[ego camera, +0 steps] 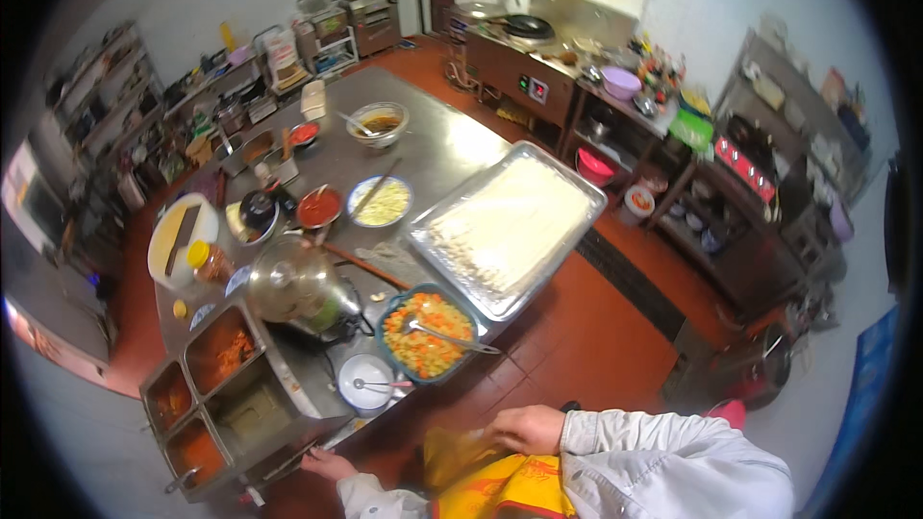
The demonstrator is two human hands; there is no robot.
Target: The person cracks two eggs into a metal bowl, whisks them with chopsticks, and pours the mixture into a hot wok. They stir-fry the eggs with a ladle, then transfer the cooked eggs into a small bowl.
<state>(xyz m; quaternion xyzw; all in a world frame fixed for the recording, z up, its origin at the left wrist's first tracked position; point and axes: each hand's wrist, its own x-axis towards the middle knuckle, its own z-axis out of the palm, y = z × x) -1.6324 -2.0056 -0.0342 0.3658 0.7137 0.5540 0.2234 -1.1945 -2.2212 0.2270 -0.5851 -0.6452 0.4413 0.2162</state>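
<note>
My left hand [328, 463] is at the front corner of a steel food warmer [303, 414], its fingers against a thin metal edge [285, 465]; whether they grip it is unclear. Low in front of my body, my right hand [530, 429] has its fingers curled at the yellow apron [508, 486], whose loose part is blurred. The warmer's compartments hold red-orange food [234, 355], a sauce [198, 453] and cloudy liquid [249, 407]. Beside it stand a white bowl [353, 378] with a spoon and a teal basin [386, 342] of diced vegetables with a ladle.
A foil-lined tray [497, 303] with a pale sheet of food overhangs the steel table's [425, 115] right edge. A glass-lidded pot [288, 281], a bowl of red sauce [319, 207] and a plate of chopped food [381, 202] stand further back. A stove counter [519, 79] lines the far wall.
</note>
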